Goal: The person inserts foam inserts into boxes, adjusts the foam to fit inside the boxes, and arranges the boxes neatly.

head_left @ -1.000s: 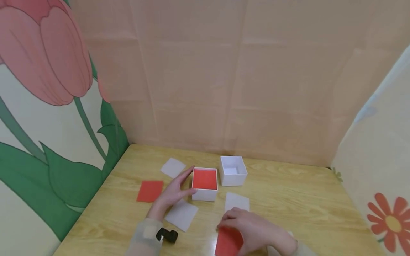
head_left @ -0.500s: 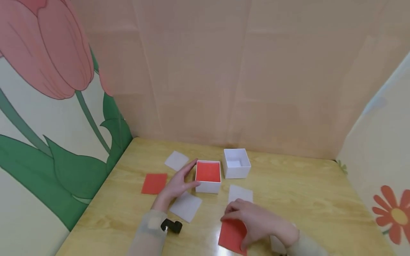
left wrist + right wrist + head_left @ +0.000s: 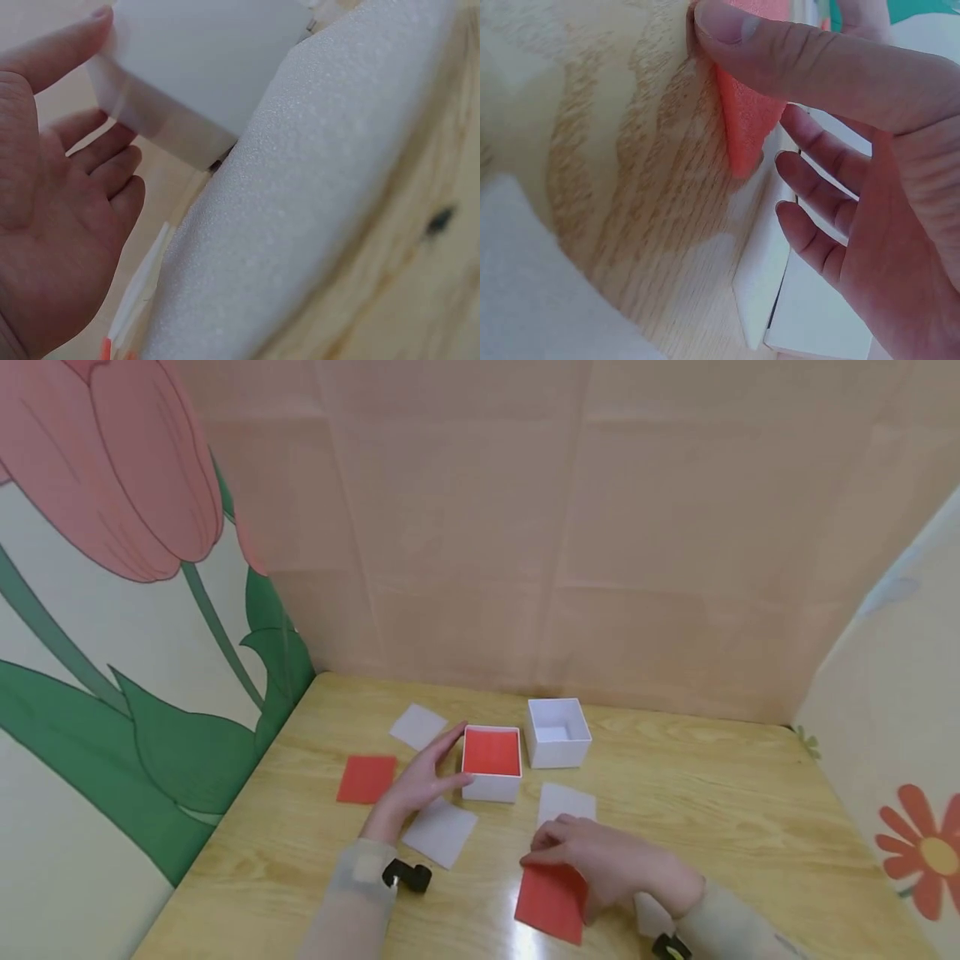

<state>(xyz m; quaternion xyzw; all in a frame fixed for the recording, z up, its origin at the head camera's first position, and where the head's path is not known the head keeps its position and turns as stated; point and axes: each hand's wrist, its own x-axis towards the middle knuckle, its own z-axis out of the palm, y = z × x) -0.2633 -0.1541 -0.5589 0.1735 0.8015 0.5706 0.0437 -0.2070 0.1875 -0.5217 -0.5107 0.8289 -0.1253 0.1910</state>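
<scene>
My left hand rests against the left wall of the small white square box lined with red foam, fingers nearly straight along that wall and the thumb lying at its near corner, so it steadies the box without curling round it. In the left wrist view my fingertips touch the box's white wall and the palm is spread flat. My right hand lies nearer to me than that box and a little to its right, with the fingers bent down over the far edge of a red square foam sheet; the right wrist view shows my thumb pressed on the sheet's edge and the edge raised off the pale wooden table, so I am pinching it.

Just right of the red-lined box and a touch farther back stands an open white square box with a bare white inside. A white square foam sheet lies just ahead of my right fingers, in front of the red-lined box and slightly right. Another white sheet lies in front of the box to the left, beside my left wrist. Left of the box lies a second red sheet, and behind my left fingers a third white sheet
</scene>
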